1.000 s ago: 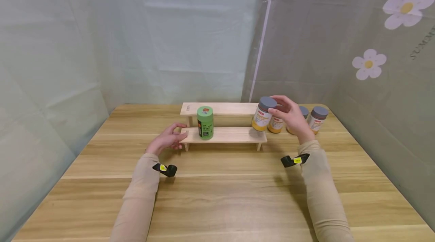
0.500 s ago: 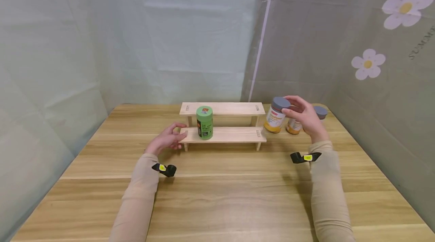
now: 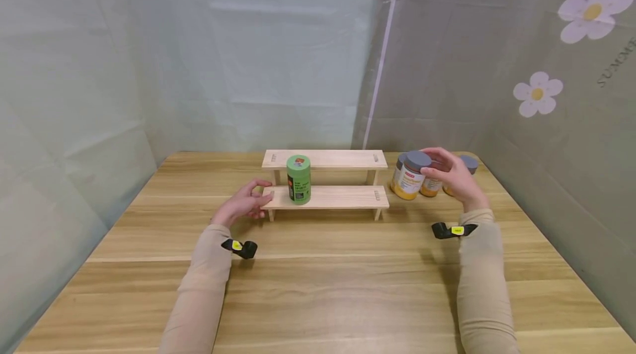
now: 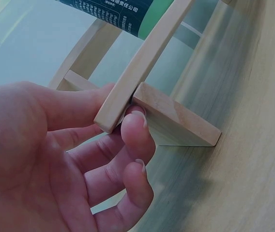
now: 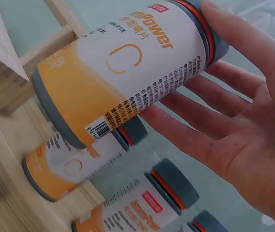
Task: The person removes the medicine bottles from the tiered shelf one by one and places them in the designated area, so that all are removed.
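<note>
My left hand (image 3: 242,205) pinches the left end of the lower board of a two-step wooden rack (image 3: 343,197); in the left wrist view the thumb lies above the board (image 4: 142,63) and fingers curl beneath it. A green canister (image 3: 298,180) stands upright on that board, towards its left end. Right of the rack, my right hand (image 3: 456,174) holds a vitamin C jar (image 3: 410,181) by its grey lid, thumb on the near side. White and orange label parts show in the right wrist view. I cannot tell whether the jar's base touches the table.
More jars of the same kind stand in a row behind and right of the held one, including a middle jar (image 3: 430,186) and a far right jar (image 3: 468,164). The rack's upper board (image 3: 325,158) runs behind the lower one. Curtains (image 3: 278,67) surround the wooden table (image 3: 318,288).
My right hand has carried the jar rightward, away from the right end of the rack, and then slightly lower beside the other jars. The left hand, rack and green canister stay in place.
</note>
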A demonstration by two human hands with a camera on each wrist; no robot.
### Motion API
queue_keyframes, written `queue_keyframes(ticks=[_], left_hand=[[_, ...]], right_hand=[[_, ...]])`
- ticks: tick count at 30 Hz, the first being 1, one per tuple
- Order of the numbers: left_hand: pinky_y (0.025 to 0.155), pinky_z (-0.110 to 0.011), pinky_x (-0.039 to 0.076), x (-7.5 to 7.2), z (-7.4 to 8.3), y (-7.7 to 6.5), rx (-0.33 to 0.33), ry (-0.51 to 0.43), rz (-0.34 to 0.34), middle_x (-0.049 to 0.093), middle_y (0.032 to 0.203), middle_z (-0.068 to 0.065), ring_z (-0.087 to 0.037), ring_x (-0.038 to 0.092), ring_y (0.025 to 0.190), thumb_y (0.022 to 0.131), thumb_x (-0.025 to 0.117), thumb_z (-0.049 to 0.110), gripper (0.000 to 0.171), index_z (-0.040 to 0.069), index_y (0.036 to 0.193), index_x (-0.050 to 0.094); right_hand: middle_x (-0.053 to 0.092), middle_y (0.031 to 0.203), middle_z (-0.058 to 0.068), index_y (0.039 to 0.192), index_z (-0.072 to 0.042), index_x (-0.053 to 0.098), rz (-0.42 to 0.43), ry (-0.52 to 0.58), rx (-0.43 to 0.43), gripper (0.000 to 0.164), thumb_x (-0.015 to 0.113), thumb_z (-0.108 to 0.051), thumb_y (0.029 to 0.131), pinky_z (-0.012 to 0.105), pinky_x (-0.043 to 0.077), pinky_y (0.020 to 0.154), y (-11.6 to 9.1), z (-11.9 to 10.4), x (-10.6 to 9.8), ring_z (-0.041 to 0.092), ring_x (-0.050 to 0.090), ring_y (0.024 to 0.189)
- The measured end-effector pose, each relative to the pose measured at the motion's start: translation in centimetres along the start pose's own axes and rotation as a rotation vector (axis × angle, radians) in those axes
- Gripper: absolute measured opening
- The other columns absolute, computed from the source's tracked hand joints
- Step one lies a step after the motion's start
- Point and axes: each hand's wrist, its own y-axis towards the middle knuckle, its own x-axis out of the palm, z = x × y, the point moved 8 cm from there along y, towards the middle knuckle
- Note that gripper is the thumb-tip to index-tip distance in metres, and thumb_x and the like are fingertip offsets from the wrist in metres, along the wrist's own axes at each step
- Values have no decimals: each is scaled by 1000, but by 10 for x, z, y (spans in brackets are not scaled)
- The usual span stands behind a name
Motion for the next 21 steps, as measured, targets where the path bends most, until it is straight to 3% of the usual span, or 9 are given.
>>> queue_keyframes(ticks=[6, 15, 21], left_hand=[[57, -23, 47, 0, 0, 0, 5, 5, 1, 56, 79, 1, -9, 58, 60, 100, 54, 25, 55, 10, 146, 28], [57, -23, 47, -1, -2, 3, 10, 0, 1, 55, 78, 2, -9, 59, 59, 99, 54, 24, 54, 10, 145, 29], [58, -23, 47, -1, -3, 3, 0, 4, 3, 56, 79, 1, -9, 59, 60, 100, 54, 24, 54, 10, 145, 29]], right_hand=[[56, 117, -23, 137, -1, 45, -39, -13, -3, 46, 61, -11, 95, 11, 47, 84, -4, 6, -1, -7, 58, 104], [59, 117, -19, 138, 1, 43, -162, 70, -3, 46, 59, -7, 96, 13, 49, 86, -2, 23, 7, -6, 59, 106], [56, 118, -20, 140, 3, 40, -217, 6, 64, 52, 61, -12, 95, 11, 46, 88, -2, 39, 15, -10, 55, 109]])
